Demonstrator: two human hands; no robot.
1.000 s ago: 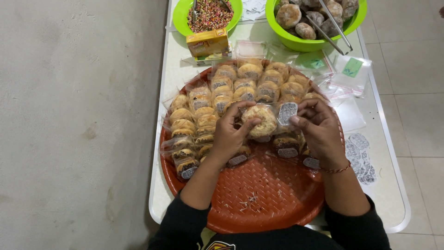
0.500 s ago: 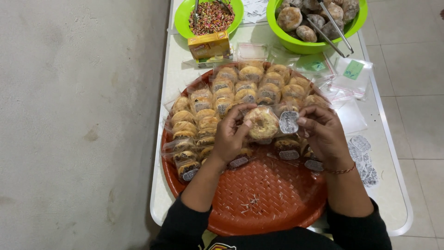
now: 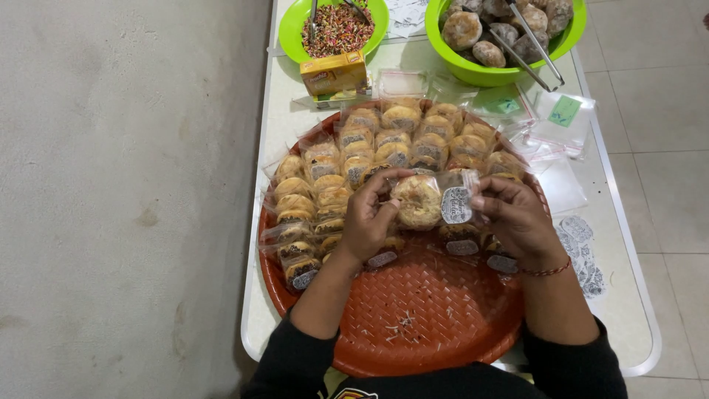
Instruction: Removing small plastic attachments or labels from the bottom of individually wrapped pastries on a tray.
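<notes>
Orange tray (image 3: 413, 325) on white table (image 3: 628, 244), rows of bagged donuts (image 3: 384, 144) packed from 9 to 1 o'clock, bare weave at 6. Two green bowls (image 3: 473, 72) at 12 (tongs in the right one). At centre, both hands lift one donut (image 3: 419, 201) in a clear bag w/ sticker (image 3: 456, 205). Left hand (image 3: 365, 218) pinches the bag's left edge; right hand (image 3: 517, 218) pinches the sticker end. Likely light, soft, easily squashed, film slippery; best held by bag edges, not the middle.
</notes>
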